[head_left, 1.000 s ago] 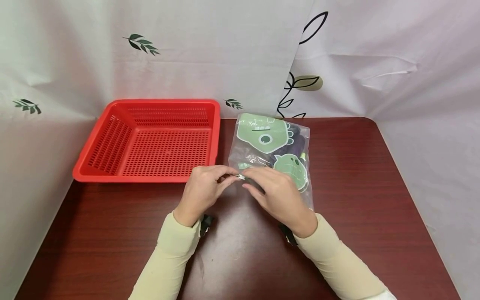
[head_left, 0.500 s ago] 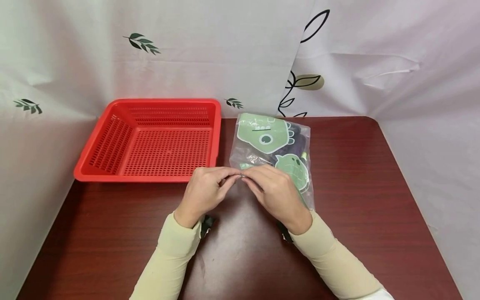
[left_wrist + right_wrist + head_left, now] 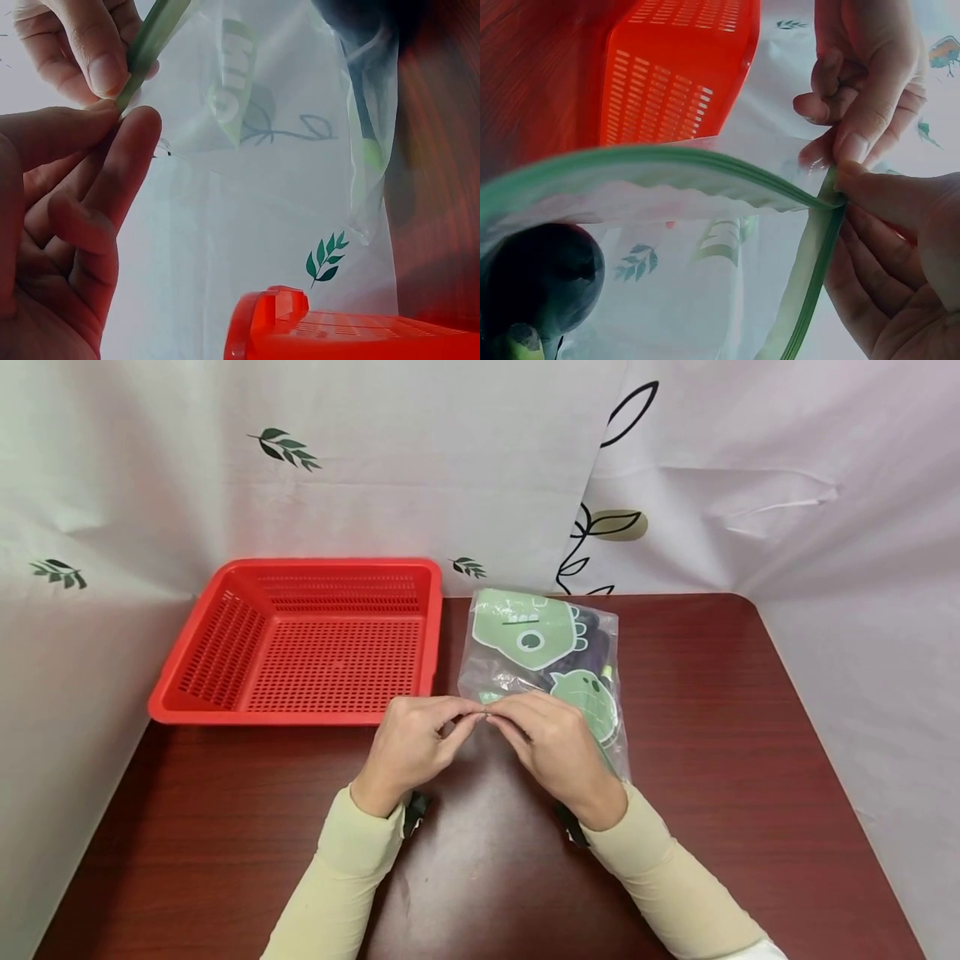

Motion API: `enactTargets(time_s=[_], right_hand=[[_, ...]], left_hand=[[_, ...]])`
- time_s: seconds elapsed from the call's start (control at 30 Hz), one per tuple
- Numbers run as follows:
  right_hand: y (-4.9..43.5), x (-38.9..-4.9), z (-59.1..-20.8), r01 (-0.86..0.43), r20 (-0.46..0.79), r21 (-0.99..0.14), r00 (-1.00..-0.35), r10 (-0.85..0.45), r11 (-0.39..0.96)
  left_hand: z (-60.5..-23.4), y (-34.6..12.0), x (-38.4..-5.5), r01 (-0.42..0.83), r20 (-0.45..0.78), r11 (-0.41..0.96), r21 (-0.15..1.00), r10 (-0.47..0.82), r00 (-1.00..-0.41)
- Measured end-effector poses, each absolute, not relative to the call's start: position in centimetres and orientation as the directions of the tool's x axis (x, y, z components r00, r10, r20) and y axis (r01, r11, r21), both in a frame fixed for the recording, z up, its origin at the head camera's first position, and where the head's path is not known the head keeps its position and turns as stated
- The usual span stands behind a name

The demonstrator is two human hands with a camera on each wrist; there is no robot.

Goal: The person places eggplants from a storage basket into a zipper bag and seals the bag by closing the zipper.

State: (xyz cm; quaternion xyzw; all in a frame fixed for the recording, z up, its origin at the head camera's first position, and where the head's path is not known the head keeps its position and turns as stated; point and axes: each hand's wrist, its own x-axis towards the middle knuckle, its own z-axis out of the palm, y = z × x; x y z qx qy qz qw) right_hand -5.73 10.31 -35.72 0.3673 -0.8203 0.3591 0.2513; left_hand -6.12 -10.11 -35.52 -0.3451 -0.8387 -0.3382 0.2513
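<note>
A clear zip bag printed with green cartoon dinosaurs stands behind my hands. My left hand pinches one end of its green zip strip between thumb and forefinger. My right hand pinches the strip at the same end, the fingertips of both hands meeting. In the right wrist view the two zip edges part from this pinched corner, so the bag's mouth gapes. Inside are a dark rounded thing, its kind unclear, and a small yellow-green piece. My fingers hide the very end of the strip.
A red plastic basket with perforated walls stands on the left at the back of the dark red wooden table. White leaf-printed cloth hangs behind and at both sides.
My right hand has moved slightly left and closed in on the left fingertips, covering the pale strip end that showed between them. The bag and basket stay about where they were.
</note>
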Motion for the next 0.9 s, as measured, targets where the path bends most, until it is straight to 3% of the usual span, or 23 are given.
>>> enactTargets(time_s=[0.2, 0.53, 0.9], right_hand=[[10.39, -5.78, -35.75, -0.783, 0.679, -0.416, -0.606, -0.415, 0.462], [10.64, -6.37, -35.88, -0.839, 0.731, -0.363, -0.526, -0.435, 0.405], [10.80, -6.50, -36.19, -0.844, 0.747, -0.376, -0.521, -0.413, 0.383]], left_hand=[[-35.66, -10.12, -6.15, 0.754, 0.663, 0.525, 0.395, 0.406, -0.629], [-35.70, -10.17, -6.23, 0.771, 0.683, 0.509, 0.383, 0.405, -0.607], [-35.61, -10.15, -6.20, 0.775, 0.688, 0.503, 0.383, 0.405, -0.603]])
